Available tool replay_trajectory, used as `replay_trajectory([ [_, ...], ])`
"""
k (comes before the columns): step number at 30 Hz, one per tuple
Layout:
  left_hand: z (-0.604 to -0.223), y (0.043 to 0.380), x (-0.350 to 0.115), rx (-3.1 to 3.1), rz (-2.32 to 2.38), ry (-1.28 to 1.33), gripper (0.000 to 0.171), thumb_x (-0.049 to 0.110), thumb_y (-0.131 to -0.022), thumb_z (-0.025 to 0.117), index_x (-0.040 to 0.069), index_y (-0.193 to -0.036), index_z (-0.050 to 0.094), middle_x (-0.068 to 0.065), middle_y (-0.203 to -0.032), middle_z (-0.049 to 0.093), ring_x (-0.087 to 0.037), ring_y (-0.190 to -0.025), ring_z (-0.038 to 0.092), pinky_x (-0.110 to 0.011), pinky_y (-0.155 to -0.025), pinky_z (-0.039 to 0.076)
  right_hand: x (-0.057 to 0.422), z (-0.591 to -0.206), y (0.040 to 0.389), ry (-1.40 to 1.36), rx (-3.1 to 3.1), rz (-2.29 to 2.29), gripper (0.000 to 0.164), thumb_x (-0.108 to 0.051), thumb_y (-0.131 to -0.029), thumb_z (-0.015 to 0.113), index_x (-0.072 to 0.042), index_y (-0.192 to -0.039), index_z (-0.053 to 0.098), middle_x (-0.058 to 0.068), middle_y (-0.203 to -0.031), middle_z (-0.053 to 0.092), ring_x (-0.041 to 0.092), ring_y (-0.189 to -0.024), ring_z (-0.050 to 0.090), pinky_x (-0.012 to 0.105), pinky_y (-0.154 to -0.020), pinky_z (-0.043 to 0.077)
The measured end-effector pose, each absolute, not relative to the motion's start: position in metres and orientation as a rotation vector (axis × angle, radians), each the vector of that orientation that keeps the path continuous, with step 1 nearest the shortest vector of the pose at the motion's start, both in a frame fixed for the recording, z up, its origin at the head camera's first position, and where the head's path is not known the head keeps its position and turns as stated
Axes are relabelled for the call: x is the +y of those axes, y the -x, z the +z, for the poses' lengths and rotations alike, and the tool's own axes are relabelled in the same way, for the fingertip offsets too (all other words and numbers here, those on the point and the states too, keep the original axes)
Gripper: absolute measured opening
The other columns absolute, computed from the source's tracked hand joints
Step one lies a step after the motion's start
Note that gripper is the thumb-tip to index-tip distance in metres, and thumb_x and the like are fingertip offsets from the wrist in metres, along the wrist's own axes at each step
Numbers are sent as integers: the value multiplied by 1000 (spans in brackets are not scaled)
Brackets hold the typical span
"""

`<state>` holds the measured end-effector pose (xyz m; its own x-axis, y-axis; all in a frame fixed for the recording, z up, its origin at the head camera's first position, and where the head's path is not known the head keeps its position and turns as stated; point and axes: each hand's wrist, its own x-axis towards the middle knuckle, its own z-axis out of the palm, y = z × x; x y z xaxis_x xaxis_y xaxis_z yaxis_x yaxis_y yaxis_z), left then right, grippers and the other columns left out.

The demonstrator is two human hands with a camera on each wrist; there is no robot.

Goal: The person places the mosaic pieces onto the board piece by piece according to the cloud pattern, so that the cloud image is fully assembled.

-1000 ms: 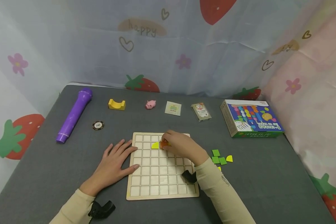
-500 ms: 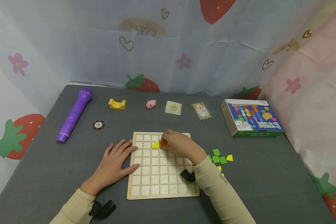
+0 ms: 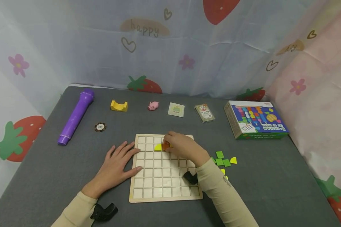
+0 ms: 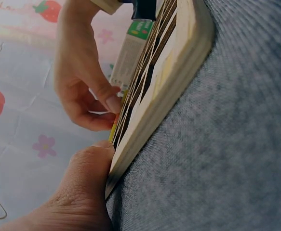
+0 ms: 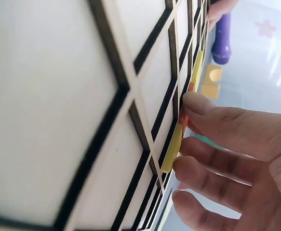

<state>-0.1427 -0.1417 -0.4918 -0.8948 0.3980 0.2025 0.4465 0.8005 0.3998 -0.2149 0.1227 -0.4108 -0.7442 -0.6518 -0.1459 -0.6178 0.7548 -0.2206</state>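
A wooden grid board (image 3: 157, 182) lies on the table in the head view. My right hand (image 3: 184, 146) is over its second row from the far edge, thumb and fingers pinching an orange tile (image 3: 165, 147), partly hidden by the fingers. Directly left of that tile sits a yellow quarter-round tile (image 3: 158, 147) in its cell. Another yellow tile (image 5: 171, 150) shows on the orange tile's other side in the right wrist view, close to the fingertips. With fingers spread, my left hand (image 3: 115, 165) rests at the board's left edge, its thumb (image 4: 89, 166) against the rim.
Several green tiles (image 3: 219, 162) and yellow tiles (image 3: 233, 160) lie right of the board. Behind it are a purple microphone-shaped toy (image 3: 75, 118), poker chip (image 3: 100, 127), yellow arch block (image 3: 119, 106), pink pig (image 3: 153, 106), small card (image 3: 176, 109), playing-card box (image 3: 204, 113) and colourful box (image 3: 255, 121).
My right forearm has shifted slightly left, so more of the green and yellow tiles beside it show. The fingers stay on the orange tile, and my left hand keeps its place.
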Motion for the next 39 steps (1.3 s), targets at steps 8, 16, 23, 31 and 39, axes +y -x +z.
replay_trajectory([
  [8,-491,141,-140,-2839,-702,679,61,56,-88,60,22,-137,50,-10,-150,38,-35,-140,28,-63,-108,15,155,-387,211,936,2730,-434,33,-23,-92,66,-8,-120,59,7,-116,59,18,-95,60,33,-81,52],
  [16,-489,140,-139,-2834,-698,689,60,54,-88,60,21,-138,49,-10,-150,38,-35,-140,29,-64,-107,16,219,-363,203,690,2787,-382,35,-19,-93,64,-4,-125,56,14,-120,58,29,-106,60,42,-87,51],
  [23,-488,141,-140,-2873,-691,682,61,55,-89,59,22,-139,48,-9,-151,36,-34,-142,26,-64,-108,15,266,-374,186,474,2801,-371,35,-13,-94,61,1,-126,54,19,-123,54,34,-107,59,47,-87,51],
  [31,-490,138,-144,-2860,-683,667,61,55,-87,61,21,-137,50,-10,-150,38,-35,-140,28,-64,-107,16,303,-394,167,294,2753,-337,39,-6,-89,65,4,-125,55,24,-121,55,41,-110,54,54,-90,46],
  [39,-490,141,-141,-2863,-692,681,62,57,-88,60,23,-138,49,-9,-151,36,-34,-141,26,-64,-108,15,321,-403,162,318,2778,-386,25,1,-85,65,3,-109,62,17,-104,57,29,-91,55,51,-84,49],
])
